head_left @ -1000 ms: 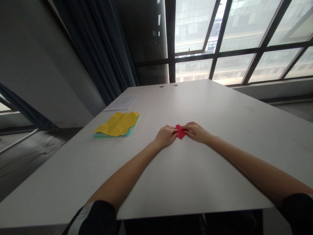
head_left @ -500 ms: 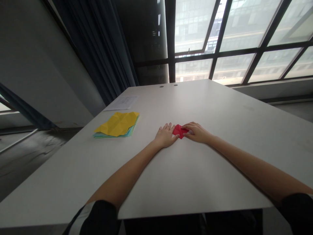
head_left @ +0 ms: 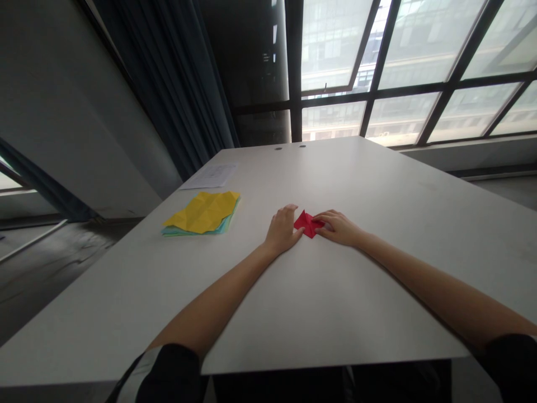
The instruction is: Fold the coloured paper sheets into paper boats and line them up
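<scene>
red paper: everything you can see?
The red paper is folded, with visible creases and pointed corners. It lies on the white table, its left flap apparently partly raised. The right hand has its fingers on the right side, covering part of it. The left hand is beside the left edge, thumb close; contact there is unclear.
</scene>
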Available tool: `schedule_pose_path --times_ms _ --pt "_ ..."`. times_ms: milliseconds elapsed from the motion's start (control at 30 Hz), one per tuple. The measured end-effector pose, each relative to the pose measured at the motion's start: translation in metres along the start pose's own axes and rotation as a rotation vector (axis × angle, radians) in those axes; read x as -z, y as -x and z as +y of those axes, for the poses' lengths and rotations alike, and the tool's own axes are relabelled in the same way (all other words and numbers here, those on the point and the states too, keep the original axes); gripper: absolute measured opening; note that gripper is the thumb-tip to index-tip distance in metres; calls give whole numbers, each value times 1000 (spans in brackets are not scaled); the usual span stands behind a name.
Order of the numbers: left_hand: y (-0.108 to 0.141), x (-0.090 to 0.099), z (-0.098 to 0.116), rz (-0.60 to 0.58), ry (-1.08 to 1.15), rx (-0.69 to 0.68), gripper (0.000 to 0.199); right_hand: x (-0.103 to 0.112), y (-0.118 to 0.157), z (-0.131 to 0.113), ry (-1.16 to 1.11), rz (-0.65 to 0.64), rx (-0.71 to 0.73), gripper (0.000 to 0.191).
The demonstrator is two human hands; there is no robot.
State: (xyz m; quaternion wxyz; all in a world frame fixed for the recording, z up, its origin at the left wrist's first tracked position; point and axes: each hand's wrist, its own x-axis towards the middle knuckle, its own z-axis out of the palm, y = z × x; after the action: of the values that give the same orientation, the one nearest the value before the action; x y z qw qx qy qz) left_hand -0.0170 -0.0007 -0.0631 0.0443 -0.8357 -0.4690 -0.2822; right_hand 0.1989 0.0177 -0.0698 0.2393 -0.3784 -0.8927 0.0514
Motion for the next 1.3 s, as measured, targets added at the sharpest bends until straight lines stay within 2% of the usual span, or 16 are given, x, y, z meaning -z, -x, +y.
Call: schedule_pose_path --times_ms 100,200,300,600,833,1033,1167,1300 --pt "-2 1 -1 -16 -13 2 33 0 0 0 -7 -1 1 35" --pt "-3 -1 -2 -114 6 -61 19 0 0 0 -11 11 10 35" --pt "-3 -2 -5 -170 63 -107 22 1 0 -1 -22 23 35 32" --pt "-2 3 -5 -206 114 -138 36 2 3 -1 -7 9 54 38" --pt "-4 2 -6 -195 181 -142 30 3 1 -3 -30 28 49 30" --pt "-5 1 -7 -187 252 -67 23 3 1 -3 -30 66 61 29" --pt "-5 1 -8 -162 328 17 22 1 1 -3 -67 107 -13 23" --pt "-4 1 -7 -164 391 34 30 1 1 -3 -117 129 -44 36"
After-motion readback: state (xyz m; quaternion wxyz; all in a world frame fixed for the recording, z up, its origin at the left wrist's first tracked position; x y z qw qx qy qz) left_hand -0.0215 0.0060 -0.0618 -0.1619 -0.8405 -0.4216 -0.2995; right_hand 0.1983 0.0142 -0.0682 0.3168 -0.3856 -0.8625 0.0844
